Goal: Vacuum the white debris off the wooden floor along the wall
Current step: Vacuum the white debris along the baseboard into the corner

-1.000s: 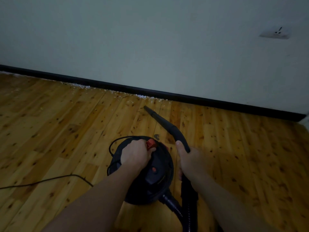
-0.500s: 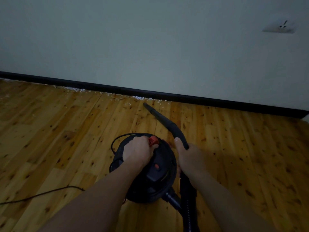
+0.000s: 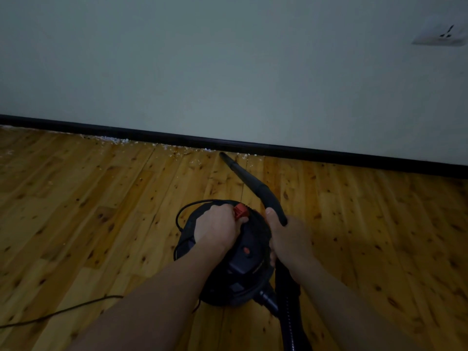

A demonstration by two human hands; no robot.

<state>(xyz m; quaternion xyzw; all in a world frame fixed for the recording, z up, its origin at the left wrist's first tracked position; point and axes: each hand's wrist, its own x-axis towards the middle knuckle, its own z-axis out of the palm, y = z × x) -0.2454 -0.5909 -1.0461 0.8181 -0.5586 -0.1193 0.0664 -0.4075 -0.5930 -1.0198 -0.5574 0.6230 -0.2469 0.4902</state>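
Note:
White debris lies scattered on the wooden floor along the black skirting board, from the left to the middle. A black canister vacuum with a red handle part stands in the lower middle. My left hand grips its top handle. My right hand grips the black nozzle tube, whose tip reaches the debris close to the skirting board. The hose runs down out of view.
A thin black power cord trails across the floor at lower left, and a loop of cord curls beside the vacuum. A white wall socket sits at upper right on the pale wall.
The vacuum and both hands have moved closer to the wall. The nozzle tip has advanced from open floor to the debris line at the skirting board.

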